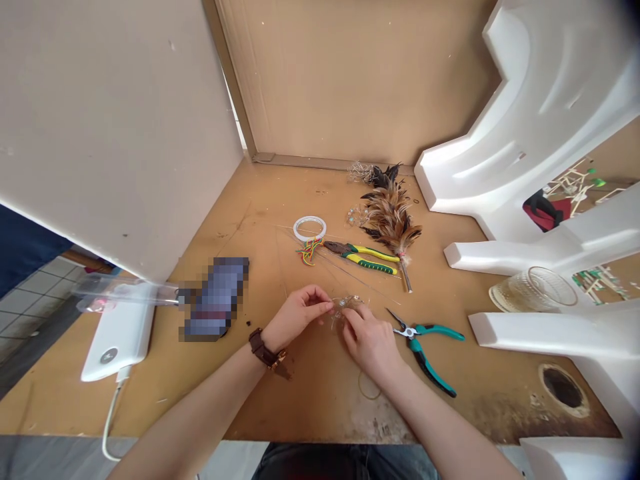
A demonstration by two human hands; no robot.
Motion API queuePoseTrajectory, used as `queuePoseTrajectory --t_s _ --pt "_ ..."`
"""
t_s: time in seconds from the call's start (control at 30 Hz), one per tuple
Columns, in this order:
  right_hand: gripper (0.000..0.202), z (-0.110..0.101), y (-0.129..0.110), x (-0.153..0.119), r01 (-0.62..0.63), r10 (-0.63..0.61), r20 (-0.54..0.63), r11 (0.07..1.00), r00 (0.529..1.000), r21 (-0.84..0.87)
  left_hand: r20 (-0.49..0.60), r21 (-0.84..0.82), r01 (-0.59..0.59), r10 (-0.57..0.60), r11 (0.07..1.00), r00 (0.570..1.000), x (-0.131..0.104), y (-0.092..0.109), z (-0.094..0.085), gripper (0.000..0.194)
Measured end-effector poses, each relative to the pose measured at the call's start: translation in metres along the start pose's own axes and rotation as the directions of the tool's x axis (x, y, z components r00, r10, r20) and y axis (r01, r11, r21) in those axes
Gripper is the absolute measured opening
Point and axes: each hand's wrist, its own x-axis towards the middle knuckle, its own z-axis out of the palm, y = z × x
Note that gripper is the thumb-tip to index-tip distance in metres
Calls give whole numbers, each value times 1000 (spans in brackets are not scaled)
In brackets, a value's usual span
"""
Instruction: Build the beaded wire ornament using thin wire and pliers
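Observation:
Between my two hands is a small piece of thin silvery wire with beads (342,303). My left hand (303,312) pinches its left side between thumb and forefinger. The fingers of my right hand (369,337) are closed on the right side of the same wire piece; their tips are partly hidden. Right of my right hand lie teal-handled needle-nose pliers (416,333) with their handles spread. Beyond my hands rest yellow-and-green pliers (360,256), beside a bundle of coloured strings (311,251) and a white tape ring (309,229).
A brown feather bundle (393,213) lies at the back, with tangled wire (360,171) near it. At left are a pixelated phone-like object (216,297) and a white power bank (120,333) with a cable. A glass (533,290) stands among white moulded pieces (465,180) at right.

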Motion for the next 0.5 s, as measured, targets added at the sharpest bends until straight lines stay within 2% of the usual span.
queuePoseTrajectory --t_s 0.13,0.33,0.5 --pt "20 -2 -3 1 12 -11 -25 999 1000 52 -18 139 -60 63 988 998 -1 0 0 20" --pt "28 -3 -4 1 25 -33 60 991 998 129 -40 417 -171 206 893 978 -6 1 2 10" --pt "47 -5 -3 0 60 -77 82 978 994 200 -85 476 -194 265 858 961 -7 -2 5 10"
